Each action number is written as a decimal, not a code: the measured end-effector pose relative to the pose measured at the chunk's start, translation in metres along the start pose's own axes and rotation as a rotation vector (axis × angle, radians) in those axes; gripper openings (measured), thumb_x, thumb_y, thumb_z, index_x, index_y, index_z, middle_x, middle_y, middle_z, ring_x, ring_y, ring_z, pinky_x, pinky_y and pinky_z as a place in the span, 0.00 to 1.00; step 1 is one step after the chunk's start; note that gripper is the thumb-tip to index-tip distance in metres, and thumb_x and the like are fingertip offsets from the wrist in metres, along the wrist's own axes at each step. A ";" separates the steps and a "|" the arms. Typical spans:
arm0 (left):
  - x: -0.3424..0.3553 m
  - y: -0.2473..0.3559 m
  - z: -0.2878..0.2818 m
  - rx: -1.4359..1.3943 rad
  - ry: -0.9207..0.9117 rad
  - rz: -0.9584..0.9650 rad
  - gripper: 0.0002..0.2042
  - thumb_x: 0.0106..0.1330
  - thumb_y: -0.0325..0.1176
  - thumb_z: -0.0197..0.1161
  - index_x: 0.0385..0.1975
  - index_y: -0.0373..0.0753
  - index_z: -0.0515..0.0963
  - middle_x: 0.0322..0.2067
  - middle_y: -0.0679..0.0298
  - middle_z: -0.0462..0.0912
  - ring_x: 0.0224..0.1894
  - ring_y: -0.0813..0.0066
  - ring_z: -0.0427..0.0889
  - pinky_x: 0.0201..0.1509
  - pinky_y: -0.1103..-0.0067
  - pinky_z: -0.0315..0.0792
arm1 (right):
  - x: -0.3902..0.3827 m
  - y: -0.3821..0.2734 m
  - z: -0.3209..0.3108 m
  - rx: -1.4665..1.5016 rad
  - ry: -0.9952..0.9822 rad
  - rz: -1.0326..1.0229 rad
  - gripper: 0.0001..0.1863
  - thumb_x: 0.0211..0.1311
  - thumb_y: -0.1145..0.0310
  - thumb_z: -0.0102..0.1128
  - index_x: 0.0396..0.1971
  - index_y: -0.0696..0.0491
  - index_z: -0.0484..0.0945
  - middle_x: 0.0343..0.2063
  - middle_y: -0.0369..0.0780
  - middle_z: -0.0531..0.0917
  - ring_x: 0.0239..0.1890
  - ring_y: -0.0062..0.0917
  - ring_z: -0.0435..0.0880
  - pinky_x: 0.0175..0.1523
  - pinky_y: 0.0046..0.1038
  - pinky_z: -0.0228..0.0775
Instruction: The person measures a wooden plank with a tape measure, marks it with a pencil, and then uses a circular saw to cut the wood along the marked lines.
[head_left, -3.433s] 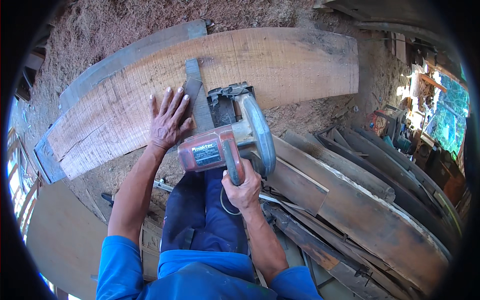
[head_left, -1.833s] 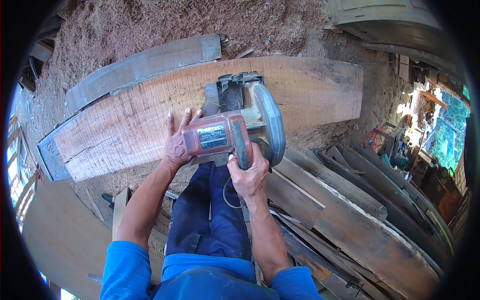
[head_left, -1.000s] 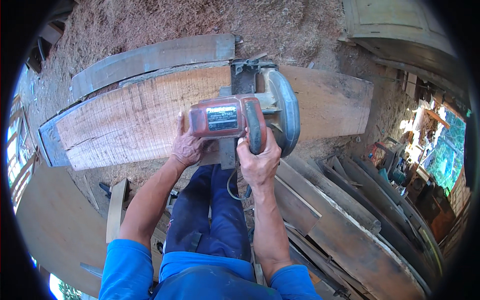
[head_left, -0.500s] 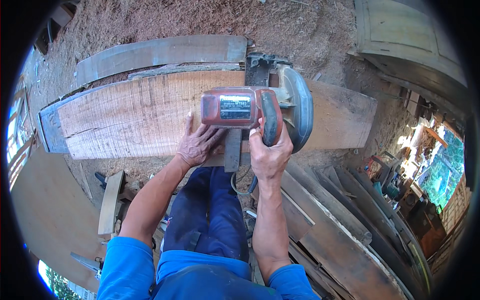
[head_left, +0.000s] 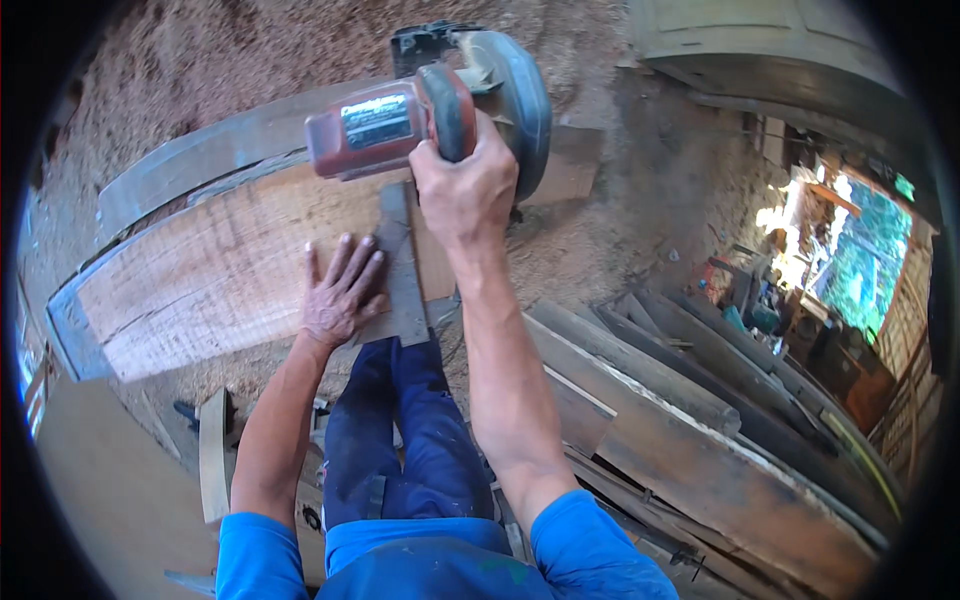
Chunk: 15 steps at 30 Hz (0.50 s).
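Observation:
My right hand [head_left: 465, 190] is wrapped round the rear handle of a red and grey circular saw [head_left: 375, 130]. The saw is over the far edge of a wide, pale wooden board [head_left: 200, 270]; its blade is hidden from above. Spread fingers of my left hand [head_left: 343, 300] lie flat on the board's near part. Beside its thumb, a flat dark straight piece [head_left: 402, 260], like a square's blade, crosses the board. Just right of that piece the board ends, near my right forearm. A brown wood piece [head_left: 565, 165] shows beyond the saw.
A long grey board [head_left: 220, 150] lies behind the pale one. Sawdust [head_left: 250, 60] covers the ground at the back. Several planks [head_left: 690, 450] are stacked at the right, near my arm. A pale cabinet-like panel [head_left: 760, 40] stands at the far right.
The saw in my right hand has moved away from me and left in view. The board's right stretch no longer continues past the saw. My left fingers are spread wider.

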<state>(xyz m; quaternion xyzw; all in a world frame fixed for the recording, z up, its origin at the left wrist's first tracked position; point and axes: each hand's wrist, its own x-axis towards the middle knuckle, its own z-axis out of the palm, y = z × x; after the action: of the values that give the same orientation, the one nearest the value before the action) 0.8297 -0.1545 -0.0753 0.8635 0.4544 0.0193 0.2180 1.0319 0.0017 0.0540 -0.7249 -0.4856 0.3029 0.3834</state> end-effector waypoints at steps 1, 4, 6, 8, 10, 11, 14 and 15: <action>0.003 0.000 0.002 0.004 0.026 0.000 0.35 0.64 0.53 0.59 0.70 0.47 0.66 0.73 0.62 0.60 0.77 0.58 0.52 0.76 0.43 0.29 | -0.003 0.007 -0.012 -0.019 0.018 -0.011 0.18 0.52 0.71 0.66 0.44 0.59 0.80 0.30 0.50 0.87 0.34 0.40 0.89 0.42 0.36 0.79; 0.002 0.000 0.000 -0.014 0.027 0.003 0.33 0.65 0.53 0.58 0.70 0.46 0.66 0.73 0.62 0.61 0.77 0.58 0.52 0.77 0.44 0.29 | -0.030 0.014 -0.055 0.025 0.048 0.021 0.24 0.54 0.72 0.66 0.53 0.60 0.78 0.35 0.49 0.88 0.38 0.35 0.90 0.44 0.34 0.80; -0.001 -0.002 0.002 -0.003 0.045 0.001 0.32 0.66 0.53 0.57 0.69 0.46 0.66 0.73 0.63 0.61 0.77 0.57 0.52 0.77 0.45 0.29 | -0.055 0.024 -0.093 -0.043 0.054 0.096 0.23 0.56 0.72 0.64 0.53 0.59 0.78 0.38 0.47 0.88 0.40 0.30 0.89 0.47 0.31 0.78; 0.005 0.000 0.002 -0.006 0.064 -0.002 0.32 0.66 0.53 0.57 0.70 0.48 0.66 0.73 0.63 0.60 0.77 0.59 0.52 0.77 0.44 0.30 | -0.074 0.042 -0.137 -0.047 0.061 0.260 0.24 0.56 0.73 0.64 0.56 0.60 0.77 0.39 0.45 0.88 0.40 0.27 0.87 0.49 0.30 0.77; 0.003 0.000 -0.001 0.004 0.058 -0.008 0.32 0.66 0.53 0.57 0.70 0.50 0.66 0.73 0.64 0.60 0.77 0.61 0.52 0.77 0.44 0.31 | -0.083 0.065 -0.173 -0.177 0.063 0.367 0.25 0.59 0.74 0.59 0.58 0.57 0.76 0.35 0.42 0.86 0.35 0.24 0.85 0.44 0.29 0.78; 0.003 -0.002 -0.002 -0.001 0.059 -0.029 0.32 0.66 0.53 0.57 0.70 0.50 0.66 0.73 0.61 0.60 0.77 0.60 0.52 0.77 0.45 0.31 | -0.084 0.076 -0.189 -0.221 0.038 0.457 0.25 0.60 0.75 0.57 0.60 0.55 0.75 0.32 0.40 0.84 0.31 0.22 0.84 0.39 0.29 0.79; 0.005 0.004 -0.001 0.003 0.053 -0.026 0.32 0.66 0.54 0.57 0.69 0.47 0.67 0.73 0.54 0.59 0.77 0.57 0.52 0.77 0.46 0.31 | -0.083 0.141 -0.240 0.214 -0.065 0.583 0.28 0.64 0.74 0.55 0.66 0.52 0.68 0.26 0.35 0.79 0.23 0.19 0.79 0.29 0.27 0.77; 0.007 0.003 -0.001 0.021 0.049 -0.011 0.32 0.66 0.54 0.57 0.68 0.45 0.68 0.73 0.51 0.58 0.77 0.55 0.52 0.77 0.46 0.31 | -0.085 0.167 -0.248 0.418 0.011 0.699 0.29 0.67 0.72 0.54 0.69 0.50 0.65 0.24 0.34 0.77 0.20 0.18 0.76 0.25 0.25 0.74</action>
<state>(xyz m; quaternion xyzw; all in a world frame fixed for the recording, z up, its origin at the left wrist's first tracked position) 0.8355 -0.1501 -0.0744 0.8624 0.4647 0.0346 0.1979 1.2828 -0.1814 0.0478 -0.7542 -0.1358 0.5034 0.3991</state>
